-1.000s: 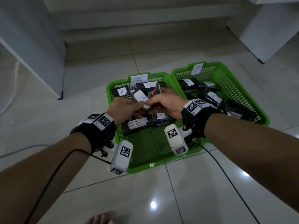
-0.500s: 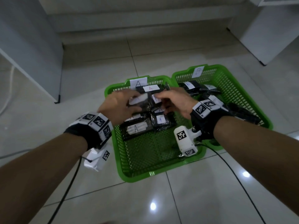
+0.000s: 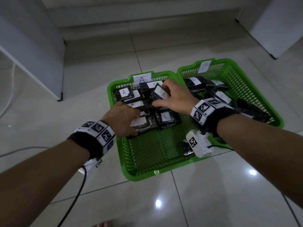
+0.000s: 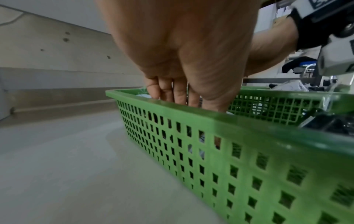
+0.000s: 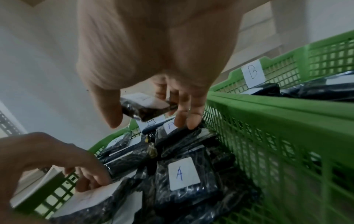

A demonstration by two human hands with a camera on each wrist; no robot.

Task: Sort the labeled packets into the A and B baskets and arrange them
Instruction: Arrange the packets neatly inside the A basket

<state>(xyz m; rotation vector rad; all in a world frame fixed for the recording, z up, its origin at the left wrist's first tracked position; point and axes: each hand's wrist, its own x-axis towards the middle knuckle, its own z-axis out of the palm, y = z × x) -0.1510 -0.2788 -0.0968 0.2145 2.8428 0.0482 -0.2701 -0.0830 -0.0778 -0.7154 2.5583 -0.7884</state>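
Note:
Two green baskets stand side by side on the floor: basket A on the left with an "A" card, basket B on the right with a "B" card. Black packets with white "A" labels fill the far half of basket A. My right hand pinches one tilted packet above that pile, thumb under it. My left hand reaches over the left wall and curls round a white-labelled packet at the pile's near left.
Basket B holds several black packets. The near half of basket A shows bare mesh floor. A white cabinet foot stands at the left, another cabinet at the back right. Cables trail over the tiles.
My hands, together over the pile a second ago, have parted. The right one carries a packet toward the back of basket A; the left has dropped to a packet at the near left.

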